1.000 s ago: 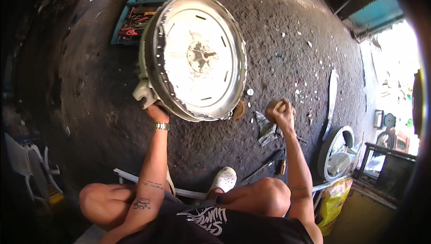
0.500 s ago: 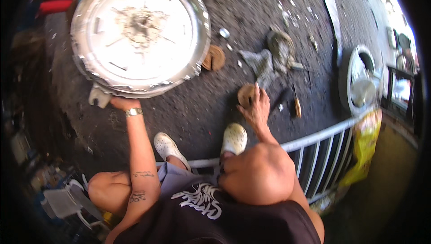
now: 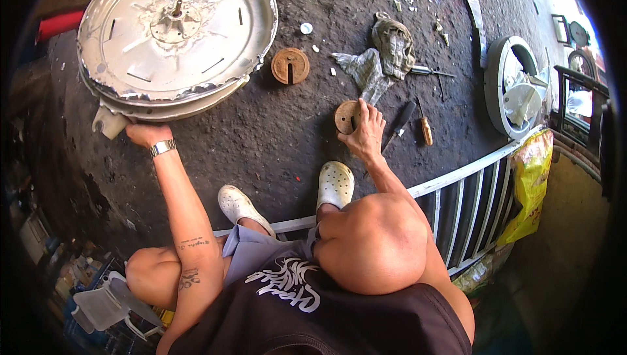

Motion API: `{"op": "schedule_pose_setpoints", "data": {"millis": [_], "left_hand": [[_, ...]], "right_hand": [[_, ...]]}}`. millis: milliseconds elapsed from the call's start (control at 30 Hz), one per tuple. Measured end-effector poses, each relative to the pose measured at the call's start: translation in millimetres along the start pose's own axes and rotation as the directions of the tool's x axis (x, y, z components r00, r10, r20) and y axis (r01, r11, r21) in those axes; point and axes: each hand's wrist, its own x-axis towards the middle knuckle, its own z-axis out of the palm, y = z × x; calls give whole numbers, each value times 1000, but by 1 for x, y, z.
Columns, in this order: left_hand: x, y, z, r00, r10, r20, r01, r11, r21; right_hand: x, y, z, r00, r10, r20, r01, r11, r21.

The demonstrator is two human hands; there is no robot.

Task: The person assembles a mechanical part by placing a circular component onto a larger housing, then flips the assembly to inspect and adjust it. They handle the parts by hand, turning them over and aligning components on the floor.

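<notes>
In the head view, our right hand (image 3: 368, 135) holds a round block (image 3: 344, 117) mid-scene, while far left the metal tub (image 3: 127, 51) faces up, its shaft (image 3: 177, 9) upright, and we cannot tell whether our left hand (image 3: 148, 134) grips its near edge.

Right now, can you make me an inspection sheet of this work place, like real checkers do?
Surface: dark, rough ground.
Job's things: round metal pan; brown slotted disc to its right; second brown disc at the right hand.
Clutter: grey rag, small white cap, wooden-handled tool.
Hands: left hand at the pan's near edge, fingers hidden; right hand touches the second disc's edge, grip unclear.
Cables: nothing seen.
Surroundings: pale slatted rail, yellow bag, grey ring-shaped part.
</notes>
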Motion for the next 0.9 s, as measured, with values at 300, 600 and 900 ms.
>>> {"op": "schedule_pose_setpoints", "data": {"millis": [300, 600, 900], "left_hand": [[2, 4, 3, 995, -44, -84, 46, 999, 27], [14, -2, -6, 992, -71, -104, 72, 997, 6], [-2, 5, 3, 994, -63, -85, 59, 997, -42]], "right_hand": [[58, -80, -9, 983, -164, -88, 171, 983, 72], [95, -129, 38, 995, -85, -58, 90, 990, 107], [136, -108, 23, 930, -364, -44, 351, 848, 397]]}}
